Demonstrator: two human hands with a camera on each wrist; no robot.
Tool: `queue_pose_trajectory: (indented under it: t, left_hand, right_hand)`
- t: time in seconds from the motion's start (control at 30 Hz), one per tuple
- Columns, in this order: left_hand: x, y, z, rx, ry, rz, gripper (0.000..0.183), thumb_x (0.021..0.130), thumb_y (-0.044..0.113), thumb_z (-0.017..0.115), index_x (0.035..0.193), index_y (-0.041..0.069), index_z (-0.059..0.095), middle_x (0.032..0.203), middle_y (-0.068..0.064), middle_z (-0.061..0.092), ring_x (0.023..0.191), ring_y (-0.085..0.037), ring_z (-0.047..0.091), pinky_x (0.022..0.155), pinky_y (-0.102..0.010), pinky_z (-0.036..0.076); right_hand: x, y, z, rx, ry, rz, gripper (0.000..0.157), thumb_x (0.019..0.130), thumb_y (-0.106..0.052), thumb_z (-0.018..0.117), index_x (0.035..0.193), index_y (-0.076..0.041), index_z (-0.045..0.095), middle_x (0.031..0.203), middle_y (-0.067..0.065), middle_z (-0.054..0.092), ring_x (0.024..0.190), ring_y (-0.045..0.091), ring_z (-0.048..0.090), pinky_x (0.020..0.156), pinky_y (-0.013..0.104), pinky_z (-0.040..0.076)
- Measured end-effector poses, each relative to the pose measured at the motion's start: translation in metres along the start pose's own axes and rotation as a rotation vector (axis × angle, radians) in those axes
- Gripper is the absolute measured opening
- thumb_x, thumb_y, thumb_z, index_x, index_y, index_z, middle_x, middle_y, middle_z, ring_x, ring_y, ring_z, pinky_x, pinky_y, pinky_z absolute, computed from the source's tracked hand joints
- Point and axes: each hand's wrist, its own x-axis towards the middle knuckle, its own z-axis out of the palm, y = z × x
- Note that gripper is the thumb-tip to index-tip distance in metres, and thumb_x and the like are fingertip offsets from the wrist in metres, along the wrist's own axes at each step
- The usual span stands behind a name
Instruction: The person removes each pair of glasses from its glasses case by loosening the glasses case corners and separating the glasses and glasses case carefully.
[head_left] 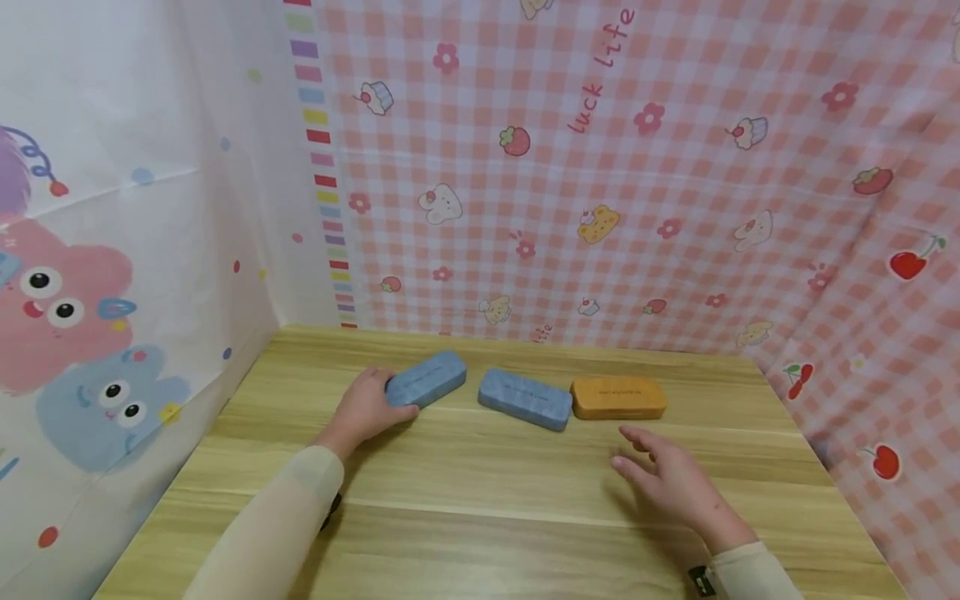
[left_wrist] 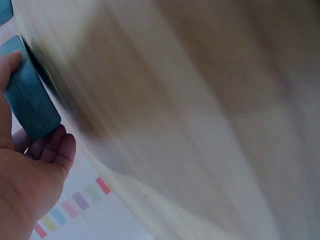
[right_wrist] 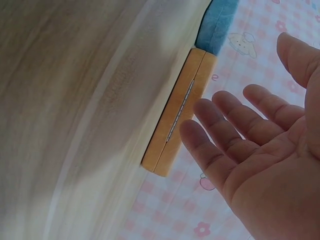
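The left hand [head_left: 366, 410] partly hides a blue case [head_left: 429, 381] (its lettering [head_left: 426, 376] too small to read).

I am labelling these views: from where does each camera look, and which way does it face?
Head: worn there, facing forward and down at the table; left hand, right hand and sleeves show.
Left wrist: worn there, facing a blue case; left hand shows.
Right wrist: worn there, facing the orange case; right hand shows.
Head and right wrist share the orange case.
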Motion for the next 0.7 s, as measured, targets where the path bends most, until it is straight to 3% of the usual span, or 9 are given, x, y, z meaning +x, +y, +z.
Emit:
queue_pose_trajectory:
  t: [0.2, 0.37, 0.53, 0.7]
  left_hand:
    - [-0.012, 0.005, -0.009, -0.056, 0.006, 0.045, 0.079, 0.088, 0.046, 0.086, 0.146, -0.001, 0.06, 0.142, -0.022, 0.062, 0.125, -0.038, 0.062, 0.108, -0.056, 0.052]
    - [-0.022, 0.017, -0.012, -0.09, 0.021, 0.163, 0.075, 0.085, 0.044, 0.09, 0.142, 0.002, 0.064, 0.135, -0.018, 0.067, 0.117, -0.032, 0.064, 0.101, -0.053, 0.056]
    - [-0.031, 0.034, -0.008, -0.09, -0.019, 0.269, 0.075, 0.085, 0.045, 0.09, 0.142, 0.003, 0.065, 0.137, -0.015, 0.066, 0.122, -0.03, 0.063, 0.103, -0.051, 0.056]
    - [-0.037, 0.051, 0.001, -0.09, -0.048, 0.322, 0.074, 0.082, 0.043, 0.092, 0.139, 0.003, 0.067, 0.137, -0.012, 0.066, 0.122, -0.028, 0.064, 0.105, -0.049, 0.056]
  right_hand:
    - [0.004, -0.007, 0.001, 0.0, -0.037, 0.013, 0.059, 0.107, -0.035, 0.068, 0.153, 0.0, 0.055, 0.15, 0.026, 0.062, 0.13, 0.047, 0.065, 0.104, 0.062, 0.056]
    - [0.005, -0.014, 0.0, -0.014, -0.055, 0.017, 0.061, 0.106, -0.039, 0.067, 0.154, -0.003, 0.055, 0.15, 0.025, 0.062, 0.129, 0.048, 0.066, 0.104, 0.062, 0.056]
    - [0.007, -0.019, 0.001, -0.011, -0.068, 0.024, 0.06, 0.107, -0.039, 0.067, 0.154, -0.003, 0.055, 0.15, 0.026, 0.062, 0.129, 0.048, 0.065, 0.104, 0.063, 0.055]
    - [0.009, -0.022, 0.003, -0.015, -0.069, 0.005, 0.058, 0.106, -0.037, 0.068, 0.152, -0.003, 0.057, 0.149, 0.024, 0.064, 0.128, 0.046, 0.066, 0.104, 0.061, 0.056]
